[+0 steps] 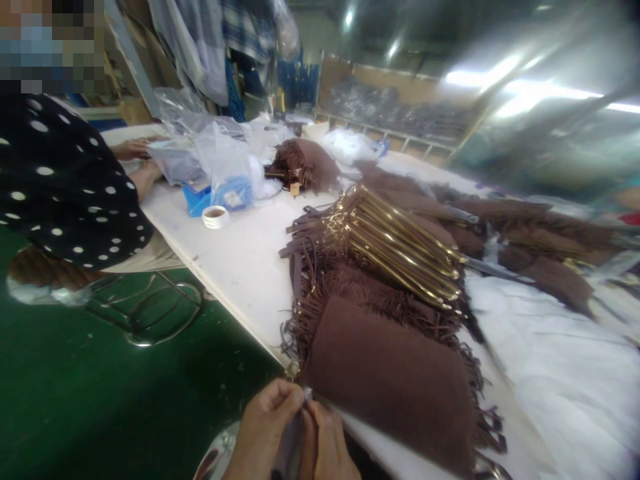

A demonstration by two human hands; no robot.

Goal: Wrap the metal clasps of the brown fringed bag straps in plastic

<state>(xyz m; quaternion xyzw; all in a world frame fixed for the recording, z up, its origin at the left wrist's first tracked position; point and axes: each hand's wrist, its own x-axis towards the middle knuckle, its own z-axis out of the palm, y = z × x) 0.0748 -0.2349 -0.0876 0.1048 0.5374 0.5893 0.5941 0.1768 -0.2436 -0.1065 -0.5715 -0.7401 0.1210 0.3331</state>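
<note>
At the table's near edge, my left hand (265, 427) and my right hand (327, 440) meet with fingertips pinched together. Between them is a small pale, shiny piece (307, 394), too small to name. A dark strap (289, 445) hangs down between the two hands. Just beyond the fingers lies a brown fringed bag (390, 380), flat on the table, with a bit of gold metal hardware (291, 371) at its near left corner. Behind it, a bundle of gold-coloured metal bars and chains (400, 243) rests on more brown fringe.
A person in a polka-dot top (65, 187) sits at the left, hands on plastic bags (220, 157). A tape roll (215, 217), another fringed bag (313, 163) and white sheeting (560, 373) lie on the white table (235, 267). A metal stool (165, 313) stands below.
</note>
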